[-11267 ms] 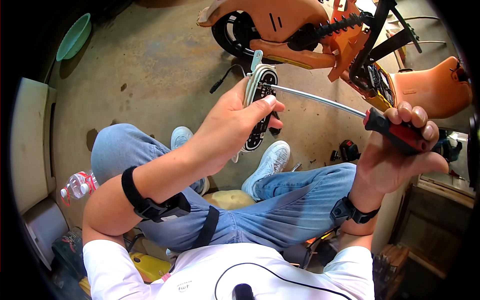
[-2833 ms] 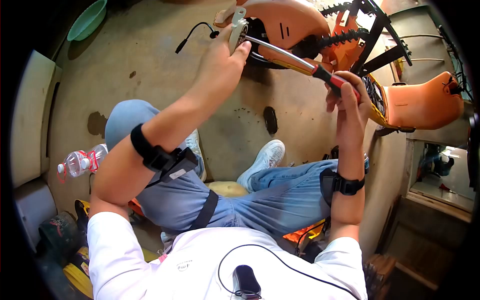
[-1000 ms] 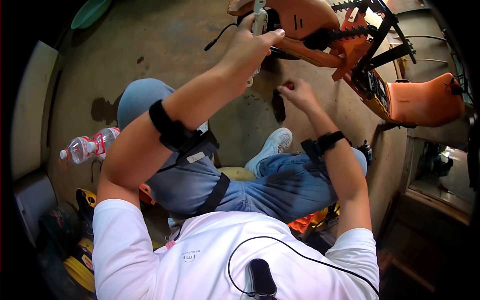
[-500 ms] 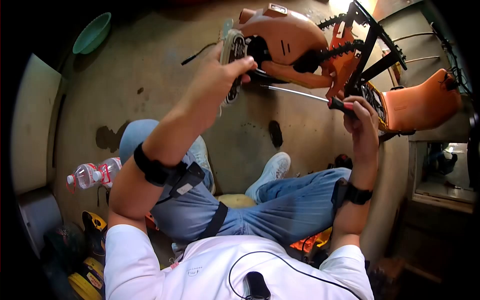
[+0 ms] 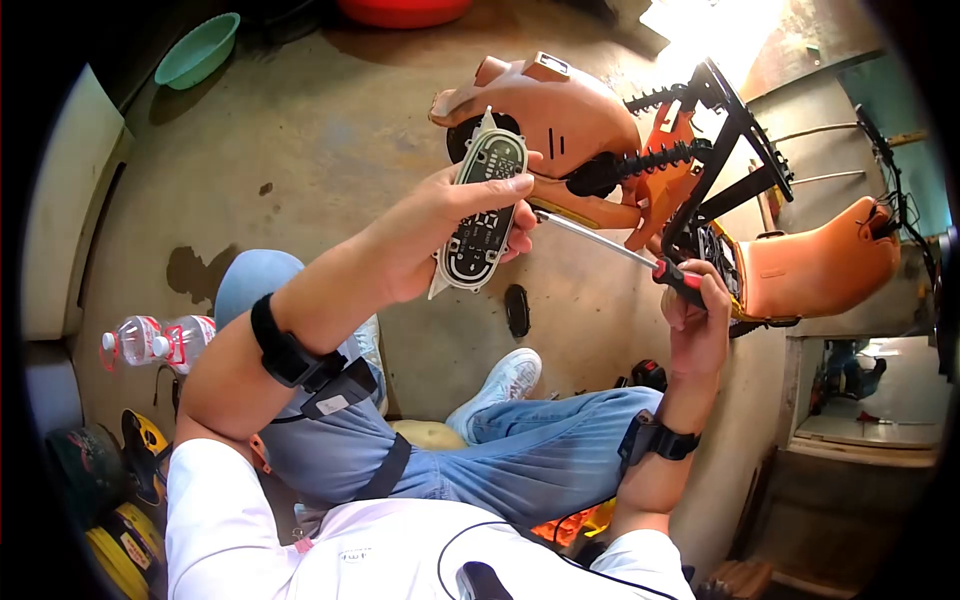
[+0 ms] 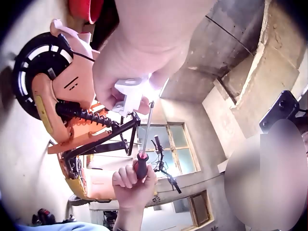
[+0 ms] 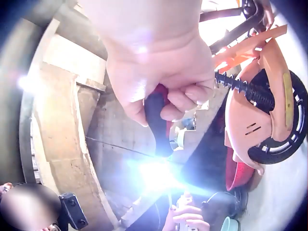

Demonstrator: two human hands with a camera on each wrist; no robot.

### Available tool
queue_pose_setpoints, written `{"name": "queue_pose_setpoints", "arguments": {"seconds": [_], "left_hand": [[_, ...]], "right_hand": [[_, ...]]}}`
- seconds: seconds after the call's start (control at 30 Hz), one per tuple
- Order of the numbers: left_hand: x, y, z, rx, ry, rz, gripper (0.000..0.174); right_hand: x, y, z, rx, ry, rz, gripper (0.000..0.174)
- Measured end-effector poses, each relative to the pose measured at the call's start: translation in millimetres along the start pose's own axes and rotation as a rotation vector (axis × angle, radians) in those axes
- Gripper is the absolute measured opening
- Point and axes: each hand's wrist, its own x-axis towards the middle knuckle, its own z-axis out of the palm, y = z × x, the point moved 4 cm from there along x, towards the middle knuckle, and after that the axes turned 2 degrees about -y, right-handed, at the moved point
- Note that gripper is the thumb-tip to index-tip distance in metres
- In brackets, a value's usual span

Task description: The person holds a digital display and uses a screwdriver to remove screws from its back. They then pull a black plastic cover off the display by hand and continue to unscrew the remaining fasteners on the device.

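In the head view my left hand (image 5: 420, 232) holds an oval scooter display panel (image 5: 470, 257), thumb across its face and fingers behind. The panel has a black face with printed digits and a pale frame, and it tilts toward the camera. My right hand (image 5: 697, 335) grips the red-and-black handle of a screwdriver (image 5: 605, 245). Its long shaft points left, with the tip close to my left fingertips at the panel's right side. The left wrist view shows the panel's white edge (image 6: 129, 94). In the right wrist view, fingers wrap the screwdriver handle (image 7: 156, 115).
An orange electric scooter (image 5: 570, 120) lies partly dismantled ahead, with its seat part (image 5: 820, 265) at right. A dark oval piece (image 5: 517, 311) lies on the floor. Plastic bottles (image 5: 165, 340) stand left; a green basin (image 5: 198, 50) and red basin (image 5: 405, 10) sit farther off.
Earlier the screwdriver tip was against the panel. A second ago my right hand was low over the dark piece; since then it has moved right. The panel's face has turned toward the head camera.
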Motion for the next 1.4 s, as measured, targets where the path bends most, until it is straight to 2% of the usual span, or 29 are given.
{"name": "queue_pose_setpoints", "arguments": {"seconds": [0.23,0.4,0.43,0.63,0.83,1.0,1.2,1.4], "left_hand": [[-1.5,-6.6,-0.7,0.008,-0.011,-0.042,0.060],[-1.5,0.5,1.7,0.022,-0.050,0.106,0.067],[-1.1,1.3,1.4,0.014,-0.032,0.123,0.064],[-4.6,3.6,5.0,0.011,-0.068,0.155,0.067],[-6.7,3.4,6.6,0.014,-0.054,0.154,0.066],[-6.6,4.1,6.1,0.030,-0.041,0.164,0.064],[-7.1,2.9,8.1,0.056,-0.040,0.155,0.062],[-6.9,-0.6,9.9,0.083,-0.038,0.141,0.064]], "right_hand": [[-2.3,-5.0,11.9,-0.081,0.037,-0.041,0.036],[-3.8,-7.8,13.7,-0.041,0.026,-0.036,0.035],[-3.8,-7.8,12.9,-0.042,0.027,-0.036,0.035],[-2.3,-4.7,7.6,0.022,0.020,-0.019,0.036],[-1.8,-1.8,4.7,0.041,-0.003,-0.006,0.036],[-0.6,-6.1,10.8,-0.072,0.047,-0.041,0.038],[-1.3,-3.8,7.7,0.022,-0.008,-0.016,0.036],[-3.0,-6.2,10.0,-0.023,-0.002,-0.001,0.038]]}}
